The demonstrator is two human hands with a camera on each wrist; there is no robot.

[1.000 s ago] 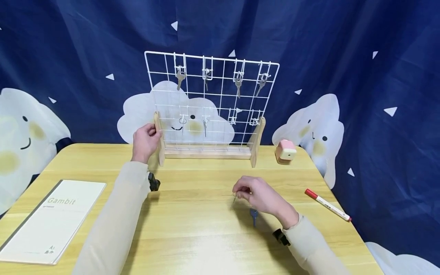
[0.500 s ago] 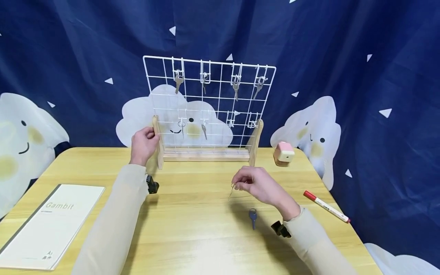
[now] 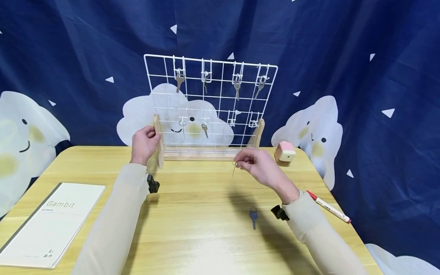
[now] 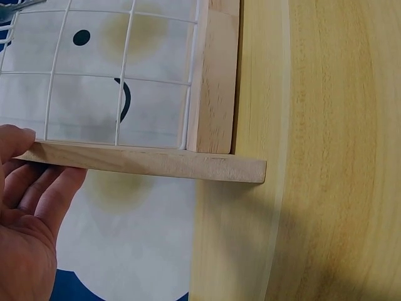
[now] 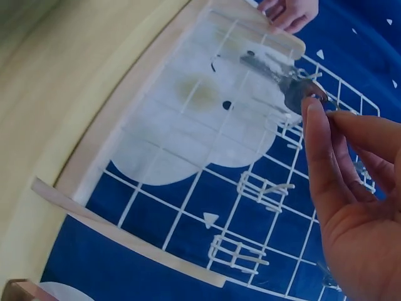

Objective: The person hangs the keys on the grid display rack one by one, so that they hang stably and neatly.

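At centre frame the right hand (image 3: 261, 168) pinches a silver key (image 3: 234, 170) by its head, hanging clear above bare table (image 3: 192, 229) just before the wire rack (image 3: 209, 103). The left hand (image 3: 144, 143) grips the rack's wooden left post. Six keys hang on the rack; one blue key (image 3: 253, 217) lies lower centre.

Even, bright light falls from above and slightly in front, leaving a pale glare patch on the bench (image 3: 213, 252) near the lower edge of the head view. Soft shadows lie under both forearms and beside the blue key (image 3: 253, 217). The head view is sharp, though straight lines bow towards its edges. The left wrist view is crisp but warped. In the right wrist view the held key (image 5: 285, 84) seems smeared, perhaps by motion, and the fingers (image 5: 319, 157) are soft.
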